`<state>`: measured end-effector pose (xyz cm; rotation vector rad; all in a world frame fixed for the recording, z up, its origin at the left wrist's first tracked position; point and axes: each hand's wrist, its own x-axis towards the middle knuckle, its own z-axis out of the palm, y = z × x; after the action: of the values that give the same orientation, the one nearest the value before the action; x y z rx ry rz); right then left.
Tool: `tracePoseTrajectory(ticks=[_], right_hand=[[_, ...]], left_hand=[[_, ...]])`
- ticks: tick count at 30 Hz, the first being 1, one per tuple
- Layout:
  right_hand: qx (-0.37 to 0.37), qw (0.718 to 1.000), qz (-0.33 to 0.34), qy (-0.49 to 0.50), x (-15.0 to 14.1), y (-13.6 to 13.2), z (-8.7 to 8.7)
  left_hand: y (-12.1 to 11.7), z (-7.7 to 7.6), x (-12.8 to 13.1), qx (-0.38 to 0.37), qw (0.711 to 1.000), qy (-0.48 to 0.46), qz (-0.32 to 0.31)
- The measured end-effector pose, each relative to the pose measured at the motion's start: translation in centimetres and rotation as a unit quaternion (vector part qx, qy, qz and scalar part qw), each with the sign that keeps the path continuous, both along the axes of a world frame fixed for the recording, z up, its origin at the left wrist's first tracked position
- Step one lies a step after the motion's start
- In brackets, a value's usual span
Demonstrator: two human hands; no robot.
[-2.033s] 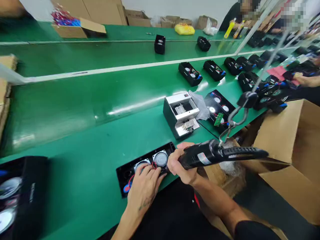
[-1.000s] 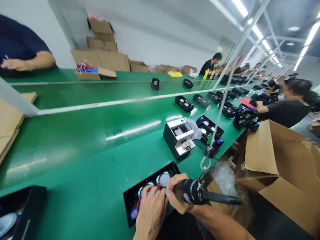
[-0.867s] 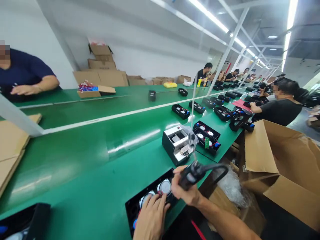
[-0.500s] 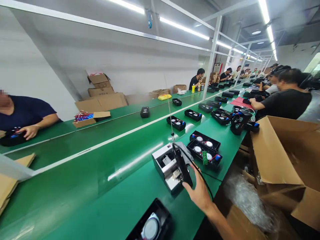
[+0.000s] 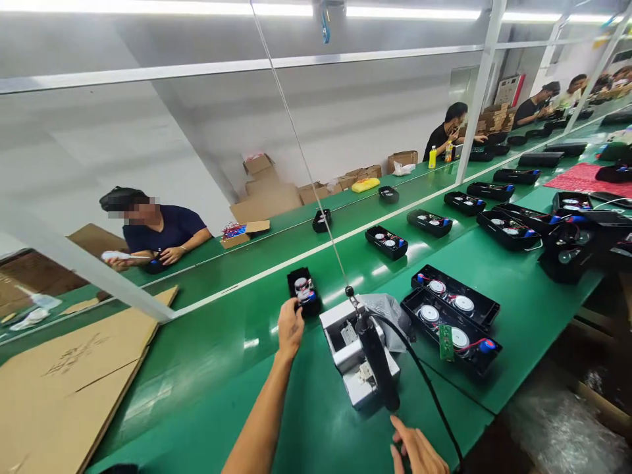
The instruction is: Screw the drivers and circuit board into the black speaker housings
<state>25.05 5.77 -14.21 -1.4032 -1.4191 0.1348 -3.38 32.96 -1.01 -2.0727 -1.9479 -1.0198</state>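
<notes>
On a green assembly line (image 5: 197, 395), white-walled workshop (image 5: 355, 112)

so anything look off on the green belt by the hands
Yes, a small green circuit board lies tilted across the open black plastic speaker housing. It looks loose rather than fitted, unlike the round speakers seated in that housing.

Bare left hand (image 5: 290, 329), bare right hand (image 5: 416, 449)
</notes>
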Motion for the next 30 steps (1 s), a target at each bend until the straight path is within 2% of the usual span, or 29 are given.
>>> tracePoseTrajectory(ticks=[1,2,3,4,5,6,8,12,14,16,18,19,21,23,26,28,30], right_hand=[[0.002,1.000,0.007,-0.008,0.3,0.1,0.2],[0.004,1.000,0.019,-0.018,0.6,0.2,0.5],[0.008,0.999,0.035,-0.033,1.0,0.2,0.6],[0.013,0.997,0.051,-0.050,1.5,0.2,0.8],[0.020,0.995,0.066,-0.070,1.9,0.1,0.8],[0.027,0.993,0.077,-0.089,2.3,-0.1,0.8],[0.027,0.989,0.083,-0.117,3.1,-0.6,0.6],[0.029,0.983,0.081,-0.164,4.3,-0.9,0.0],[0.051,0.977,0.079,-0.191,4.5,-0.7,-0.1],[0.063,0.973,0.070,-0.209,4.5,-0.5,0.0],[0.063,0.973,0.069,-0.211,4.6,-0.5,0.1],[0.063,0.974,0.076,-0.205,4.7,-0.4,0.2],[0.052,0.975,0.098,-0.190,5.0,-0.3,0.3],[0.025,0.976,0.123,-0.176,4.9,-0.2,0.5],[-0.023,0.969,0.193,-0.155,3.3,-1.1,1.6],[-0.035,0.950,0.273,-0.146,1.2,-2.5,2.8],[-0.041,0.921,0.359,-0.145,-1.1,-4.1,4.3]], left_hand=[[1.7,0.4,0.8,0.011,1.000,-0.007,0.006],[2.4,0.7,1.1,0.020,1.000,-0.012,0.011],[1.9,0.9,0.7,0.026,0.999,-0.015,0.017],[0.4,0.9,-0.3,0.027,0.999,-0.015,0.024],[-2.1,0.8,-1.8,0.024,0.999,-0.012,0.030],[-5.5,0.5,-3.8,0.017,0.999,-0.006,0.040],[-14.3,-0.2,-8.2,-0.003,0.997,0.009,0.079],[-33.1,-0.7,-15.5,-0.026,0.969,0.043,0.243],[-40.1,0.0,-18.0,-0.041,0.947,0.060,0.312],[-44.5,0.9,-19.9,-0.068,0.939,0.071,0.330],[-46.0,1.5,-20.7,-0.088,0.945,0.077,0.307],[-45.8,1.4,-20.5,-0.088,0.950,0.080,0.287],[-43.9,0.5,-18.7,-0.068,0.963,0.087,0.246],[-41.0,-1.3,-14.7,-0.036,0.974,0.092,0.205],[-37.5,-4.0,-5.6,-0.002,0.983,0.103,0.150],[-36.8,-4.3,0.5,-0.008,0.989,0.111,0.099],[-37.0,-3.0,4.5,-0.004,0.996,0.094,0.007]])
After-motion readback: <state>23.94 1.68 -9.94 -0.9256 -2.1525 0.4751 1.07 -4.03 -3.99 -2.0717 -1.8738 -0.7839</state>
